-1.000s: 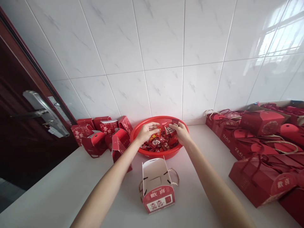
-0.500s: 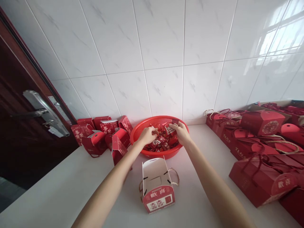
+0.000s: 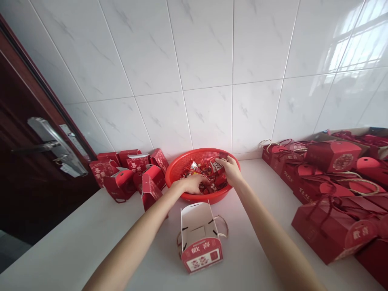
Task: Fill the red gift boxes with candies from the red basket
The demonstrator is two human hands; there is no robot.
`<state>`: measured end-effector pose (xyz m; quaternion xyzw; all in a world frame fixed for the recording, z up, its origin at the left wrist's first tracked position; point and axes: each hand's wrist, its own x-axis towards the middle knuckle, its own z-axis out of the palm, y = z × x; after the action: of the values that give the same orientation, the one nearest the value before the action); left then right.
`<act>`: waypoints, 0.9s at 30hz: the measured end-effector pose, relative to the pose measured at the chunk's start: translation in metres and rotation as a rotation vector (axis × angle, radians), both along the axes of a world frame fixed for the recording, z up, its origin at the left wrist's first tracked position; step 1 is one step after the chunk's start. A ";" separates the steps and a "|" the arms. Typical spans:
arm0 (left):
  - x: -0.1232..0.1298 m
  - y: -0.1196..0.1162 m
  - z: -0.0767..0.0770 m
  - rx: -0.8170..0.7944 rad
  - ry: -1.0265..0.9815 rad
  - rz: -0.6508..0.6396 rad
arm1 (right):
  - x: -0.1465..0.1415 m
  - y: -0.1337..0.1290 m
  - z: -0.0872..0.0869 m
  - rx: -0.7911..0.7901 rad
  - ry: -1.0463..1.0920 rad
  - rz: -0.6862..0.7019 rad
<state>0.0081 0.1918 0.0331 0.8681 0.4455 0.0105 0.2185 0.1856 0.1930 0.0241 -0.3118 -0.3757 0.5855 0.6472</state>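
A red plastic basket by the wall holds many wrapped candies, mostly red with white print. My left hand is down among them, its fingers and thumb curved round a red-wrapped candy; the fingertips are partly hidden. At the basket's right side my right hand pinches a red packet with white lettering between thumb and fingers. In front of the basket stands an open gift box, red outside and white inside, with rope handles. I see no candy inside it.
Several red gift boxes stand left of the basket. More closed boxes with cord handles crowd the right, before a carton of red items. A white tiled wall rises behind the white table; a dark door is left.
My left hand has moved lower and nearer in the basket, uncovering a silvery wrapper behind it. My right hand keeps its grip on the packet. The view has shifted slightly.
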 end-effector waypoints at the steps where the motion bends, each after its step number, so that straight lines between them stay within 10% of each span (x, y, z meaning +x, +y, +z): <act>1: -0.001 0.001 -0.002 0.013 0.010 0.016 | 0.000 0.000 0.000 -0.001 -0.003 0.001; 18: -0.013 0.018 -0.014 0.220 -0.192 0.324 | 0.000 -0.004 0.003 0.026 -0.024 0.002; 27: -0.012 0.011 -0.005 0.176 -0.215 0.235 | 0.000 -0.002 0.002 0.021 -0.010 -0.007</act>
<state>-0.0043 0.2027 0.0285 0.8198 0.5152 0.1677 0.1854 0.1856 0.1912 0.0257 -0.3094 -0.3839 0.5775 0.6507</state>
